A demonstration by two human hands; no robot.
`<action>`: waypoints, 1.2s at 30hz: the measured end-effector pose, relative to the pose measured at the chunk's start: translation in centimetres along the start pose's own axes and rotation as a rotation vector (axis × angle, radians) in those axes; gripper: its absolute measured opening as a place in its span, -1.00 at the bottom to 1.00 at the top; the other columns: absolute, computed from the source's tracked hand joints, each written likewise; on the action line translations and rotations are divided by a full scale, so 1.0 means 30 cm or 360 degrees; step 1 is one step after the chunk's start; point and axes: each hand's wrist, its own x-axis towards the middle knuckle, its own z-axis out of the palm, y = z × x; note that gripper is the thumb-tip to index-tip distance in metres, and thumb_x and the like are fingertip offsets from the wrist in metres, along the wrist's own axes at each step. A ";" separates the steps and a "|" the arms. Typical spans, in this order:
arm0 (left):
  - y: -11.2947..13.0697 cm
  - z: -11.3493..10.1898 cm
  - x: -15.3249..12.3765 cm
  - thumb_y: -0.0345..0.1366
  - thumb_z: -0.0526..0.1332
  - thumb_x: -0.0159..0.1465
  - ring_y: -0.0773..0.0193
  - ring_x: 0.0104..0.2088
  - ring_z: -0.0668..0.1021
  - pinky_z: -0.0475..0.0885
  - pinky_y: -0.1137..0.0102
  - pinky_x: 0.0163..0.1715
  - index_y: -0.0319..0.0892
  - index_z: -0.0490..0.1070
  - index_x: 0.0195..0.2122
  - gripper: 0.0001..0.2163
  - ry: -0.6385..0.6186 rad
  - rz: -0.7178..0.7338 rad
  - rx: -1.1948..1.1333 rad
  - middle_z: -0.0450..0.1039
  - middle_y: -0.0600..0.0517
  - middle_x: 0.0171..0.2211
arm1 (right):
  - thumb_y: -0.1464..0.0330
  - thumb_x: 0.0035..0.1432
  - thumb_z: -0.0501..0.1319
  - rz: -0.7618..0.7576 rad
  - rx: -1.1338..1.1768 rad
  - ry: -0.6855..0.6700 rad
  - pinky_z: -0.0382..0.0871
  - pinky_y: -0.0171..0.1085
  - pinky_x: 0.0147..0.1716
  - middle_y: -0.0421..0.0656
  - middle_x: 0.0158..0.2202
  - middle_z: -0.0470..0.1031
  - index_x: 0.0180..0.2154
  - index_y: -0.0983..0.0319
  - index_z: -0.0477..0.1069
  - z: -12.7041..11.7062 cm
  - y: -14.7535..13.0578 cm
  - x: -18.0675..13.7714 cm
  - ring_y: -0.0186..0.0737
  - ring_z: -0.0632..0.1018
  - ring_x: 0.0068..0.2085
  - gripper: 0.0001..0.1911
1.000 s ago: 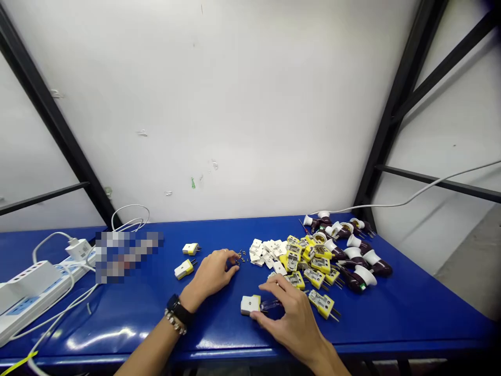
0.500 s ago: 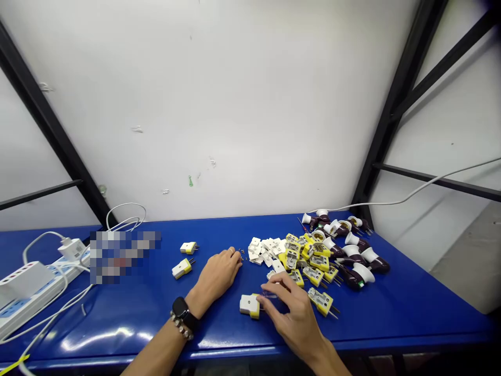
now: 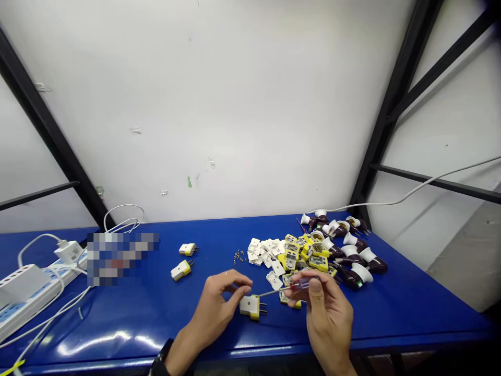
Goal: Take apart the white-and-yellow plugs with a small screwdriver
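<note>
A white wall with black steel struts (image 3: pixel 391 115) rises behind a blue table (image 3: pixel 297 334). On the table, a white-and-yellow plug (image 3: pixel 250 307) lies with its two prongs pointing toward the person's right. The right hand (image 3: pixel 326 310) pinches a small screwdriver (image 3: pixel 301 284) between thumb and fingertips, its thin shaft reaching to just above the plug. The left hand (image 3: pixel 219 308) curves narrowly over the plug, but whether its fingers (image 3: pixel 235 284) grip it is hard to tell. Beyond the hands lie a heap of white and yellow plug parts (image 3: pixel 282 256), tiny brass screws (image 3: pixel 237 256), two more plugs (image 3: pixel 181 270), and dark lamp holders (image 3: pixel 354 261). A white power strip (image 3: pixel 23 284) sits far left.
</note>
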 end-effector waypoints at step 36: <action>-0.024 0.024 -0.052 -0.45 0.27 0.31 0.22 -0.27 0.63 0.52 0.41 -0.24 -0.02 0.62 -0.10 -0.77 -0.0030 0.0302 0.0245 0.64 0.04 -0.29 | 0.22 0.40 0.15 -0.0139 -0.0137 -0.0440 0.57 -0.31 -0.45 -0.17 -0.39 0.54 -0.24 0.17 0.47 0.083 -0.022 0.021 -0.23 0.62 -0.48 -0.78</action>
